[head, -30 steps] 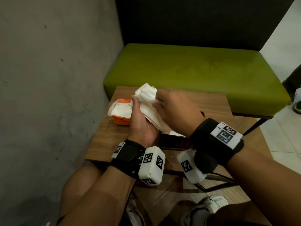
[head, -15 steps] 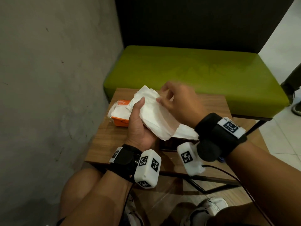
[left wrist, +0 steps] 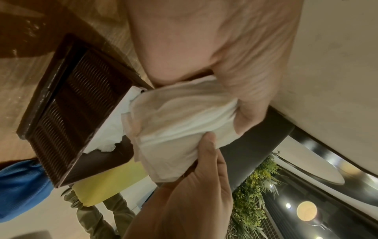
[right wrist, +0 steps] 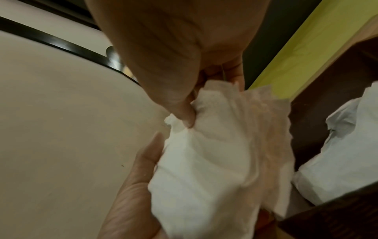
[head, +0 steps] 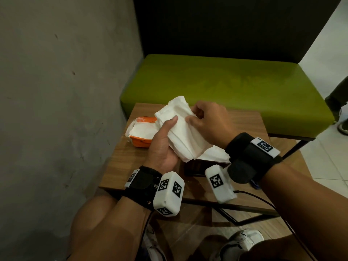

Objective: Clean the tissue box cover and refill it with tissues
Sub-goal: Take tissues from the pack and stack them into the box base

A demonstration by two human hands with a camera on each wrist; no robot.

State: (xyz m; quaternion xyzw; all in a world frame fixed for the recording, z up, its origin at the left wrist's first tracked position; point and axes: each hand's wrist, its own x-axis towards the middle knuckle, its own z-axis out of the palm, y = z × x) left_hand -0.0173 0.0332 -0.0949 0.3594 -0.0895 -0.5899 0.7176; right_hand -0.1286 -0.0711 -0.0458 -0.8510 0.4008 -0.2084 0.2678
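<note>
The dark brown woven tissue box cover (left wrist: 67, 103) lies on the wooden side table (head: 244, 125), near the person and just below the raised hands, with white tissue already showing at its open side (left wrist: 110, 129). The refilling step is judged to be in hand: a thick white stack of folded tissues (head: 185, 136) is held above the table, between the cover and the torn orange tissue packet (head: 142, 137) that lies to the far left.

The stack is gripped by the left hand (head: 162, 147), whose thumb is laid across the top while the fingers are curled round it from beneath. The upper right edge of the stack is pinched by the right hand (head: 207, 125), thumb against curled fingers, as is shown closely in the right wrist view (right wrist: 184, 116). Neither hand is seen to touch the cover or the packet.

The next move is judged to call for the stack being squared and lowered to the right and nearer, into the open side of the cover, with the sheets kept together. The loose layers could fan apart or crumple if the pinch is released too soon. Whether the cover has been fully wiped cannot be told.
</note>
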